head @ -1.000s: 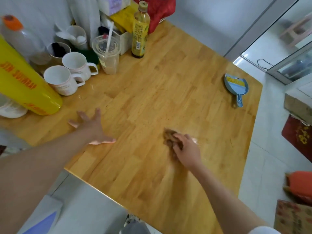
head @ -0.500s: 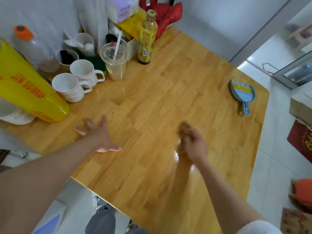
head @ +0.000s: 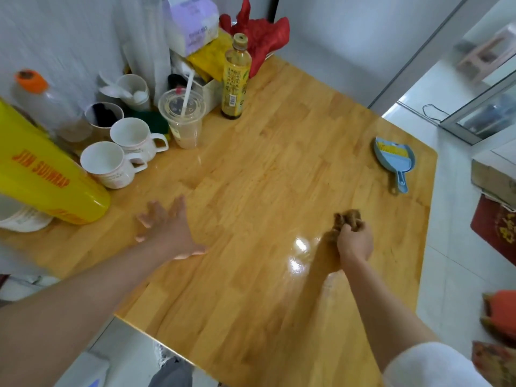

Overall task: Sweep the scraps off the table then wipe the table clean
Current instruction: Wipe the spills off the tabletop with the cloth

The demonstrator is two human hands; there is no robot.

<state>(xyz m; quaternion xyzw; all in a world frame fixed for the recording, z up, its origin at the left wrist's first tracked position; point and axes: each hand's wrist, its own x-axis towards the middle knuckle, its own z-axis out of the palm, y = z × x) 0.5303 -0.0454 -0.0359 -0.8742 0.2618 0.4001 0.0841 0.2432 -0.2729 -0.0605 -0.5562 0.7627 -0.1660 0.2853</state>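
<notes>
A wooden table (head: 279,169) fills the view. My right hand (head: 355,242) grips a crumpled brown cloth (head: 347,218) and holds it against the tabletop at the right of centre. A wet, shiny streak (head: 298,254) lies just left of that hand. My left hand (head: 169,229) rests flat on the table with its fingers spread, near the left edge. A small blue dustpan with a yellow brush (head: 395,160) lies near the far right corner of the table.
Along the back left stand two white mugs (head: 122,155), a plastic cup with a straw (head: 183,118), a tea bottle (head: 236,79), a yellow roll (head: 42,174), a red bag (head: 259,32) and boxes. White floor lies right of the table.
My right hand has slid the cloth to the right across the table, leaving a wet sheen behind it. The left hand stays planted. The view has shifted slightly.
</notes>
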